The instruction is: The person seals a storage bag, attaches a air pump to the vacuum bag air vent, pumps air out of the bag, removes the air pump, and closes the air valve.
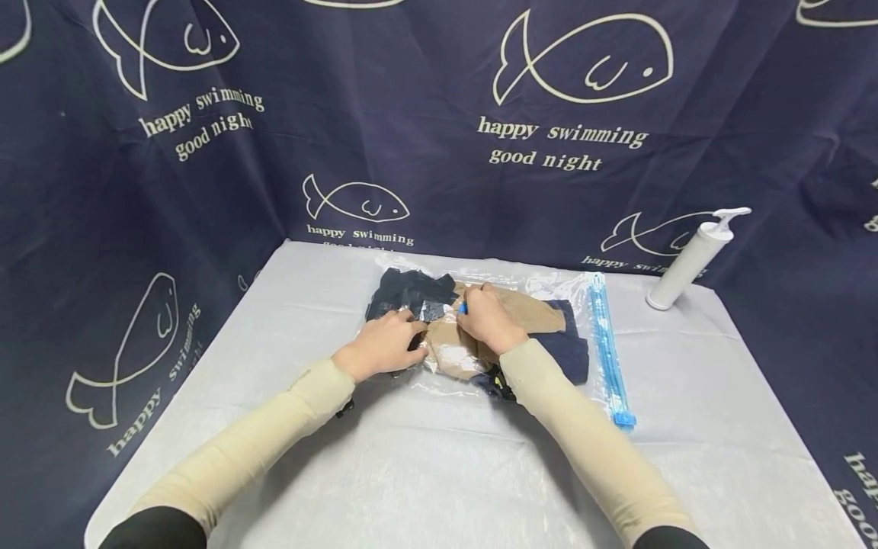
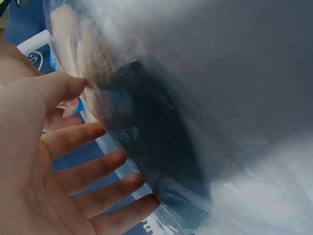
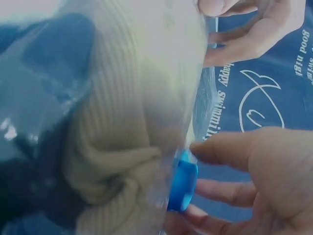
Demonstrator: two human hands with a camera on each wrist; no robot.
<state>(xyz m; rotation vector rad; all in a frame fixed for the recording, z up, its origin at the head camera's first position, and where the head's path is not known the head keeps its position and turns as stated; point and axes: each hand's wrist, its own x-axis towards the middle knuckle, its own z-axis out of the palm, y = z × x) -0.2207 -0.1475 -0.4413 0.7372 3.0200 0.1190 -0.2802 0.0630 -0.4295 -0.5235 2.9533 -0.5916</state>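
The left hand (image 1: 386,341) has its fingers spread, and the fingertips touch the surface of the clear plastic bag (image 1: 579,288). The right hand (image 1: 488,316) is just beside it, and its thumb and fingers pinch the round blue cap (image 3: 183,185) on the bag. Between the two hands there is a small gap.

The bag lies flat on the counter (image 1: 720,396), under both hands, and it extends beyond them to the left and to the right. Inside the bag, the black cloth (image 1: 405,291) is near the left hand. The tan cloth (image 1: 528,311), which has ribs, lies below the right hand, and the dark blue cloth (image 1: 562,354) is to the right of this hand.

At the right end of the bag runs the blue zip strip (image 1: 607,343), well apart from the hands, with the slider (image 1: 625,419) at its near end. Farther to the right, the white pump (image 1: 689,265) stands on the counter. Behind it hangs the dark blue curtain (image 1: 411,99), printed with fish and words.
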